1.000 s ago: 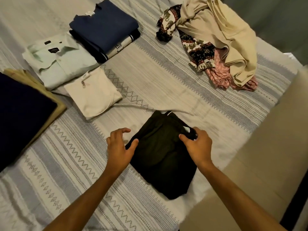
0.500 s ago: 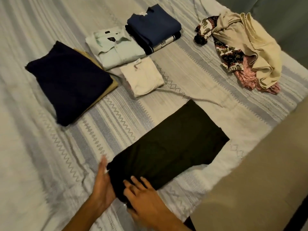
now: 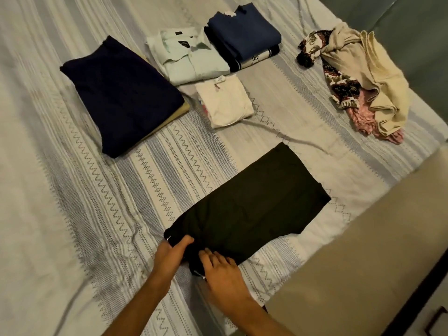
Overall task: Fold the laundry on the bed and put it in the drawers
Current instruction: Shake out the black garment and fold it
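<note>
A: Gripping the near end of the dark garment [image 3: 252, 209], both hands are low at the bed's near edge. The left hand [image 3: 169, 253] has its fingers [image 3: 184, 241] closed on the near corner of the cloth; the right hand [image 3: 220, 270] lies just beside it, fingers bent down onto the same end, though I cannot tell if they actually pinch it.

B: What has changed?

A: A second ago this piece was a compact folded bundle under both hands. Now it lies long and flat, running from the near edge toward the middle of the bed [image 3: 72, 214]. I judge it has been reopened or shaken out to be folded again, so this item is not finished.

B: And farther out?

A: Past it, toward the middle, a small white folded top [image 3: 224, 103]. To the left, a dark navy folded piece [image 3: 121, 93] on something tan. Beyond, a pale green collared shirt [image 3: 191, 59] touching a blue folded stack [image 3: 242, 37].

B: Anything in the way?

A: Not on the cloth itself. At the far right corner an unfolded heap [image 3: 358, 78], cream, patterned and pink, still waits. Right of the bed stands a tan piece of furniture [image 3: 351, 275]; whether it holds the drawers I cannot tell.
</note>
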Demonstrator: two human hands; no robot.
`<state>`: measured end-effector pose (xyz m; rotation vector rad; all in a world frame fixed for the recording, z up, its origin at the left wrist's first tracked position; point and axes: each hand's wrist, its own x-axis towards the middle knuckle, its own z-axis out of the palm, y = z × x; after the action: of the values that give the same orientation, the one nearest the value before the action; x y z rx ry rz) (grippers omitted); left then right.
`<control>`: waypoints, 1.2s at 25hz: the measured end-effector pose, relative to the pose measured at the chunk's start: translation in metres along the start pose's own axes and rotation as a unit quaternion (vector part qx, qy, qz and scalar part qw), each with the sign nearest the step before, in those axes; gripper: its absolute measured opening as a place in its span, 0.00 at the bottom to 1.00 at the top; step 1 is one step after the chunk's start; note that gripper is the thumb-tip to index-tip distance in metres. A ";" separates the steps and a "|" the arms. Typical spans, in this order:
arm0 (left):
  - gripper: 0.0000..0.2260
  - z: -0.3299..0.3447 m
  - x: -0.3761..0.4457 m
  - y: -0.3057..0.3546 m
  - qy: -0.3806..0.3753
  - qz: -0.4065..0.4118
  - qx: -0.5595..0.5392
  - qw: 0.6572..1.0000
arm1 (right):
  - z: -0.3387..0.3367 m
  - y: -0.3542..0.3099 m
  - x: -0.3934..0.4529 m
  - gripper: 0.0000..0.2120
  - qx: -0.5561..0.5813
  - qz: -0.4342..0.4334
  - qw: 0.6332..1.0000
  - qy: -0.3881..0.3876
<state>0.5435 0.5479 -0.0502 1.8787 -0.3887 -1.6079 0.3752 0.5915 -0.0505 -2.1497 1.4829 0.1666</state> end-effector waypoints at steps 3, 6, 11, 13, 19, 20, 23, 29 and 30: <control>0.14 0.030 -0.020 0.045 -0.006 0.064 0.001 0.998 | -0.054 0.015 -0.003 0.16 0.276 0.046 0.960 0.019; 0.17 0.084 -0.028 0.096 -0.036 0.093 -0.004 0.995 | -0.127 0.069 -0.002 0.12 0.418 0.079 0.904 0.048; 0.14 0.231 -0.019 0.155 -0.117 0.141 0.063 0.981 | -0.210 0.216 0.011 0.11 0.468 0.160 0.865 0.086; 0.14 0.276 0.005 0.153 -0.104 0.142 0.076 0.981 | -0.209 0.281 0.027 0.13 0.474 0.240 0.842 0.096; 0.24 0.274 0.072 0.080 0.216 0.075 0.134 0.964 | -0.188 0.387 0.079 0.04 0.459 0.370 0.806 -0.045; 0.26 0.271 0.073 0.074 0.236 0.056 0.136 0.961 | -0.193 0.388 0.085 0.06 0.439 0.349 0.826 -0.062; 0.28 0.259 0.069 0.063 0.216 -0.004 0.040 0.976 | -0.198 0.375 0.099 0.29 0.350 0.283 0.887 -0.100; 0.22 0.230 0.068 0.047 0.062 -0.053 -0.038 0.996 | -0.186 0.367 0.122 0.26 0.318 0.161 0.934 -0.022; 0.21 0.229 0.069 0.047 0.050 -0.051 -0.052 0.996 | -0.187 0.370 0.125 0.23 0.321 0.173 0.931 -0.016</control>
<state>0.3462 0.4103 -0.0876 1.9172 -0.1648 -1.5603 0.0564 0.2983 -0.0651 -1.3562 1.6053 -0.1475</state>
